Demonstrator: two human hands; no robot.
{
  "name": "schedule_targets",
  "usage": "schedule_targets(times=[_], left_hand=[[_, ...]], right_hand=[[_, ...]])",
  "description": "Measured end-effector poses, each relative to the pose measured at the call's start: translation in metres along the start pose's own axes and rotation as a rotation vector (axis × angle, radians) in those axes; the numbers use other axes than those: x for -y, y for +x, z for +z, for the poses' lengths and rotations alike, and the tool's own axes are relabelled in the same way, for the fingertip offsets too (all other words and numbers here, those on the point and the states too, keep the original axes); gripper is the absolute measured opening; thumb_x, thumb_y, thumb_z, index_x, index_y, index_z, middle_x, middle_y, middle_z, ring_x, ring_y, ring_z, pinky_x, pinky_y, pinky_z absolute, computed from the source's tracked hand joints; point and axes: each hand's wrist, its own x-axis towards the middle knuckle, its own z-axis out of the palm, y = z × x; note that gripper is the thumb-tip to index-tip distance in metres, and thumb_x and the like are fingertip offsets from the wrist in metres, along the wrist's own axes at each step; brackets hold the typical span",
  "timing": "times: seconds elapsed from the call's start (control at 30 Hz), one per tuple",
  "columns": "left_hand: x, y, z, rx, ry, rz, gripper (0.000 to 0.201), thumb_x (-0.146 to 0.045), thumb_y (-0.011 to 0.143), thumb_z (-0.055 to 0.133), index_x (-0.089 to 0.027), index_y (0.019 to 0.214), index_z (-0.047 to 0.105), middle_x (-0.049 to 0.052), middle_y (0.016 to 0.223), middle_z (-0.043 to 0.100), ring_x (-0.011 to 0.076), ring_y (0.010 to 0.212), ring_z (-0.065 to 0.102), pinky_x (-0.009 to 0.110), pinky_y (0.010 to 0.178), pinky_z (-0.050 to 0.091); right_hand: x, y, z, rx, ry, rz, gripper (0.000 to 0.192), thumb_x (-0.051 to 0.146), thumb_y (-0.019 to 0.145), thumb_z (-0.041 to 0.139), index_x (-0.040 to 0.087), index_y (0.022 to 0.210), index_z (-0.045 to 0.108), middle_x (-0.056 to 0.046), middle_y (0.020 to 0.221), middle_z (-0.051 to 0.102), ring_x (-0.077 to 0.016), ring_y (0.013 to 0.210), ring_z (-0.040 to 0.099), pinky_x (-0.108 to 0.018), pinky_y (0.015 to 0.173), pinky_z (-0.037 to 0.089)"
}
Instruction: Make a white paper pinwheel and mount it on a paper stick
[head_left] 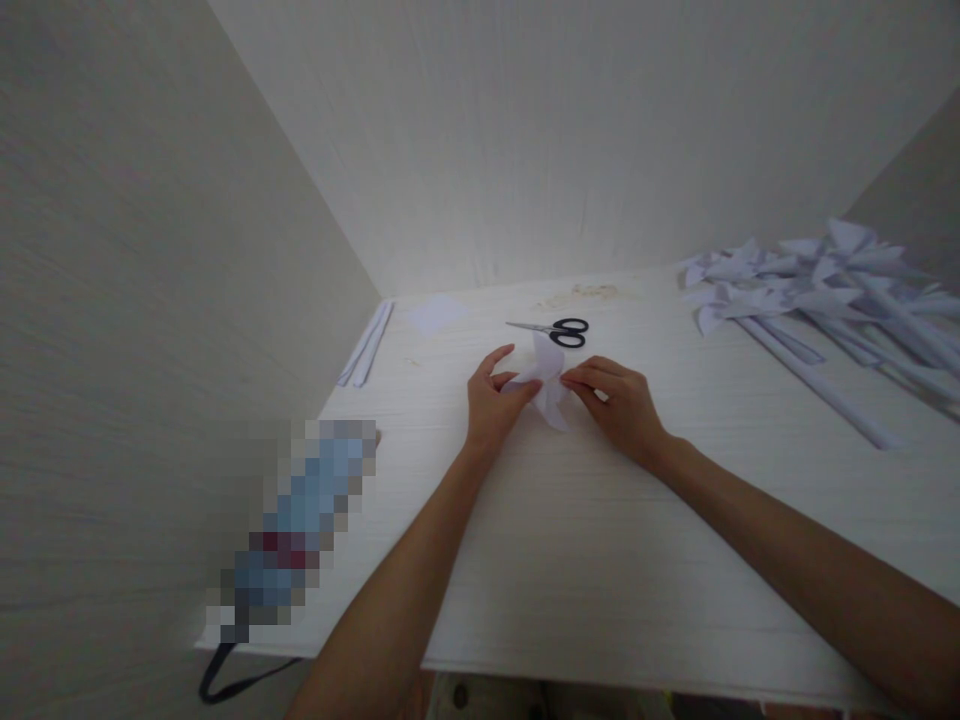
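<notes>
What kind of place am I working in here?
Probably a small paper-craft corner, likely at home: a white table pushed into bare walls, black scissors, and a heap of finished paper pinwheels at far right. Both hands pinch a folded paper piece.

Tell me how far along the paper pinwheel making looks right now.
Done: a pile of finished paper pinwheels with stems lies at the table's far right. In hand: the left hand and right hand pinch a folded white paper piece, with scissors just behind. Left: that piece has no stem yet; two paper strips and a paper square lie unused.
</notes>
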Motion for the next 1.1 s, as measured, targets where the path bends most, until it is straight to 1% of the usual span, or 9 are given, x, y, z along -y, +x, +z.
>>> schedule_targets(times=[0.1, 0.2, 0.37, 0.57, 0.9, 1.1], left_hand=[[-0.0003, -0.0003, 0.0003, 0.004, 0.025, 0.014, 0.07, -0.021, 0.049, 0.07, -0.012, 0.114, 0.048, -0.002, 0.056, 0.06, 0.0058, 0.043, 0.045, 0.018, 0.044, 0.035], [0.0007, 0.0, -0.0002, 0.011, 0.01, 0.012, 0.07, -0.021, 0.049, 0.07, -0.012, 0.115, 0.047, -0.003, 0.055, 0.059, 0.0063, 0.043, 0.046, 0.019, 0.045, 0.036], [0.001, 0.0, -0.0006, 0.028, -0.018, 0.007, 0.068, -0.02, 0.05, 0.069, -0.012, 0.114, 0.048, -0.002, 0.056, 0.059, 0.0062, 0.043, 0.046, 0.019, 0.046, 0.037], [-0.0004, -0.0001, -0.0007, 0.036, -0.014, -0.001, 0.066, -0.019, 0.05, 0.068, -0.012, 0.114, 0.048, -0.002, 0.057, 0.059, 0.0058, 0.044, 0.046, 0.018, 0.045, 0.036], [-0.0041, -0.0017, 0.0005, 0.027, 0.028, -0.006, 0.068, -0.018, 0.049, 0.068, -0.011, 0.114, 0.049, -0.003, 0.057, 0.058, 0.0053, 0.044, 0.045, 0.018, 0.045, 0.035], [-0.0048, -0.0019, 0.0, 0.034, 0.031, -0.011, 0.07, -0.018, 0.05, 0.068, -0.011, 0.116, 0.048, -0.005, 0.053, 0.055, 0.0046, 0.042, 0.042, 0.017, 0.043, 0.032]], right_hand=[[-0.0002, -0.0003, 0.0005, 0.003, 0.011, -0.002, 0.013, 0.015, 0.079, 0.051, 0.016, 0.075, 0.064, -0.006, 0.073, 0.063, -0.0142, 0.067, 0.058, -0.025, 0.062, 0.047], [-0.0002, -0.0002, 0.0006, 0.01, 0.016, 0.015, 0.013, 0.015, 0.079, 0.051, 0.016, 0.076, 0.064, -0.005, 0.073, 0.063, -0.0141, 0.067, 0.058, -0.026, 0.062, 0.047], [0.0004, 0.0004, 0.0004, 0.021, 0.034, 0.025, 0.013, 0.015, 0.079, 0.051, 0.015, 0.075, 0.064, -0.006, 0.072, 0.063, -0.0144, 0.067, 0.058, -0.026, 0.062, 0.047], [0.0004, 0.0004, 0.0006, 0.036, 0.015, 0.045, 0.015, 0.015, 0.079, 0.051, 0.016, 0.073, 0.065, -0.005, 0.07, 0.062, -0.0142, 0.065, 0.057, -0.026, 0.061, 0.047], [-0.0011, -0.0001, 0.0016, 0.045, 0.038, 0.042, 0.017, 0.017, 0.08, 0.05, 0.017, 0.073, 0.065, -0.005, 0.07, 0.062, -0.0141, 0.065, 0.057, -0.026, 0.061, 0.047], [-0.0006, -0.0003, 0.0011, 0.04, 0.039, 0.036, 0.016, 0.017, 0.08, 0.049, 0.016, 0.074, 0.065, -0.006, 0.071, 0.062, -0.0145, 0.066, 0.057, -0.026, 0.061, 0.047]])
